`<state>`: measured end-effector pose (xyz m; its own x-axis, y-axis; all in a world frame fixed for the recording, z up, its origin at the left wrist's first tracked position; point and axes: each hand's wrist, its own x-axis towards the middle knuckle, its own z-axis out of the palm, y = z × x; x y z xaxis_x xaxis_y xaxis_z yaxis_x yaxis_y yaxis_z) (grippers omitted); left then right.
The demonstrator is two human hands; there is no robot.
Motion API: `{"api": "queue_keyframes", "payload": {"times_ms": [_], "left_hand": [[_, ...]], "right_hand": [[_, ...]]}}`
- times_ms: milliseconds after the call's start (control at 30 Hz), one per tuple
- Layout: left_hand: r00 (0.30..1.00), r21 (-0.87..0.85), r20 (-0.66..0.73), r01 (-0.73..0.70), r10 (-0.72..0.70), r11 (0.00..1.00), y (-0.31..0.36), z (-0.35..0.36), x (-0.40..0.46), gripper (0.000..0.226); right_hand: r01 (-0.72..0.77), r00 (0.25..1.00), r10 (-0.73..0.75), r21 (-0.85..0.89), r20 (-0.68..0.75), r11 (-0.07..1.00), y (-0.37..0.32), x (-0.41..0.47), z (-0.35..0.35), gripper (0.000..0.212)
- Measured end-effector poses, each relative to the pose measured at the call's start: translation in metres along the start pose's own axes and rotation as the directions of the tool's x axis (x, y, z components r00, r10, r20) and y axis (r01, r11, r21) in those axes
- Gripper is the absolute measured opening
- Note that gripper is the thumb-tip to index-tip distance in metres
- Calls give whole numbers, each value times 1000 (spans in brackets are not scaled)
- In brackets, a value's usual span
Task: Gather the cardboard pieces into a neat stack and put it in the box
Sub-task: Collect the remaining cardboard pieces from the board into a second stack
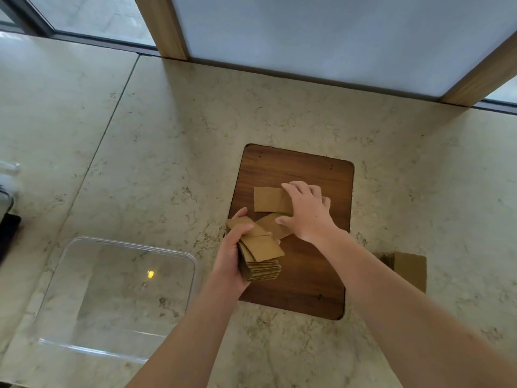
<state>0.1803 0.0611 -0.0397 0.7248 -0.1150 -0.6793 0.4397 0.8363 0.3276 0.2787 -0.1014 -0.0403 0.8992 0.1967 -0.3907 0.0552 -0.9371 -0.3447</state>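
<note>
My left hand (233,247) grips a thick stack of brown cardboard squares (261,257) above the near left part of a dark wooden board (296,169). The stack's top pieces are fanned and uneven. My right hand (306,211) lies flat over loose cardboard pieces (267,198) on the board's middle, fingers spread and pressing on them. Another loose piece (272,224) shows between the two hands. The box, a clear plastic container (179,256), stands empty on the marble counter to the left.
A larger piece of cardboard (411,268) lies on the counter right of the board, partly behind my right forearm. Dark objects (8,228) sit at the far left edge. A wood-framed panel (173,29) rises along the counter's far side.
</note>
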Motion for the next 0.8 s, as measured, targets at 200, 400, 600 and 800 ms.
{"api": "queue_keyframes", "payload": {"times_ms": [200, 400, 600, 800], "left_hand": [[993, -5, 85, 83, -82, 997, -1, -11, -8, 65], [999, 77, -28, 39, -37, 996, -13, -9, -17, 82], [995, 201, -75, -49, 65, 978, -18, 2, -17, 85], [997, 141, 62, 36, -45, 989, -10, -2, -21, 74]], "right_hand": [[51, 988, -81, -211, -133, 976, 3, -5, 5, 68], [-64, 987, 87, 162, -137, 985, -1, -51, -8, 60], [-183, 982, 134, 493, 133, 851, -44, -106, 0, 51], [-36, 998, 17, 281, 68, 959, -50, -101, -8, 71]]}}
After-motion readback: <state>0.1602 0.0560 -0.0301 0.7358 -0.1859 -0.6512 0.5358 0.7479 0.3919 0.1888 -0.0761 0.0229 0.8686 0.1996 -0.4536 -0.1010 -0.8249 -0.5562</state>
